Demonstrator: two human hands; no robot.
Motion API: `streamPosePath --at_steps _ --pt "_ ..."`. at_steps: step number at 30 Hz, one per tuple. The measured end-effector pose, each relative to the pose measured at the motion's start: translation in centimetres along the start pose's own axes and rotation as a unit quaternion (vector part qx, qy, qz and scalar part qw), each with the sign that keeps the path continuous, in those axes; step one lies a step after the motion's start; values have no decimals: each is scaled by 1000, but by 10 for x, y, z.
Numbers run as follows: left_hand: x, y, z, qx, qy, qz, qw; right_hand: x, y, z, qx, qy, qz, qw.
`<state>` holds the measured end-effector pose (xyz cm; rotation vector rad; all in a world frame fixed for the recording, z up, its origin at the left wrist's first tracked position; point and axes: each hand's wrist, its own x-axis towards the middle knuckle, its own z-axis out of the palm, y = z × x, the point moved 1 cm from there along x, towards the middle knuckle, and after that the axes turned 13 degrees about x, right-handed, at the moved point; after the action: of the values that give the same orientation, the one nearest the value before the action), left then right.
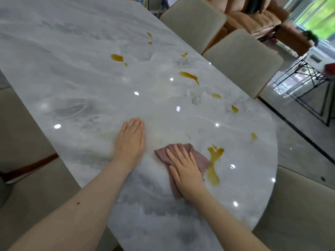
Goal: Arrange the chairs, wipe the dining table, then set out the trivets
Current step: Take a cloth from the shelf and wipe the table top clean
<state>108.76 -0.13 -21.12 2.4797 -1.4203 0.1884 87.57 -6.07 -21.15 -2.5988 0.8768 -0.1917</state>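
right hand (186,171) presses cloth (198,156) on table (81,73).

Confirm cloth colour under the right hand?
Dusty mauve-pink cloth, plain, pressed flat by the right hand; head view.

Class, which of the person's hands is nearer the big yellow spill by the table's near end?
Right. The right hand presses the cloth beside the spill; the left hand lies flat farther away.
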Motion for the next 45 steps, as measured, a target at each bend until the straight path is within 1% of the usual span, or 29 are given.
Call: streamPosePath --at_steps 3,5,8,11,13,14,17,19,21,24,27,29,31,32,34,35,37,38,40,42,45 --pt "-18 46 4 -7 -7 82 997 -50 41 -21 -48 20 60 997" --pt "-26 73 7 -14 -8 124 992 -67 68 -36 -57 28 124 990" --pt "-30 97 14 -14 -22 134 991 -50 94 -49 -43 33 201 978" --pt "-31 112 20 -9 -33 125 992 -9 91 -47 -12 60 251 966" --pt "-32 119 21 -7 -31 119 992 2 74 -38 0 72 248 966" --pt "-31 121 21 -5 -32 114 993 -2 63 -33 3 71 228 971" --pt "-29 121 23 11 -44 101 994 -49 40 -23 8 38 162 986" --pt "-29 122 26 17 -49 99 994 -83 53 -30 8 27 160 987" --pt "-30 122 28 14 -44 96 994 -96 82 -45 -1 34 192 981" --pt "-31 124 27 11 -38 88 995 -65 125 -64 -8 52 271 961" --pt "-30 124 28 12 -33 84 996 -4 137 -66 5 72 322 944" --pt "-29 124 28 6 -29 84 996 31 127 -62 16 83 322 943" --pt "-29 124 29 -5 -28 79 996 48 104 -49 18 74 282 956" --pt "-29 123 29 -11 -28 77 997 45 90 -41 18 65 243 968" --pt "-30 122 29 -26 -27 76 996 18 61 -31 11 42 155 987" --pt "-30 121 28 -31 -27 77 996 -3 53 -29 12 26 125 992" --pt "-31 121 27 -28 -27 80 996 -44 60 -32 17 5 104 994" --pt "-30 121 27 -23 -25 80 996 -57 72 -39 15 5 111 994" --pt "-29 122 27 -14 -20 75 997 -60 102 -54 7 23 163 986" --pt "-29 123 29 -10 -18 73 997 -33 124 -64 2 43 228 973" --pt "-30 123 30 -9 -16 80 997 28 124 -61 11 66 293 954"
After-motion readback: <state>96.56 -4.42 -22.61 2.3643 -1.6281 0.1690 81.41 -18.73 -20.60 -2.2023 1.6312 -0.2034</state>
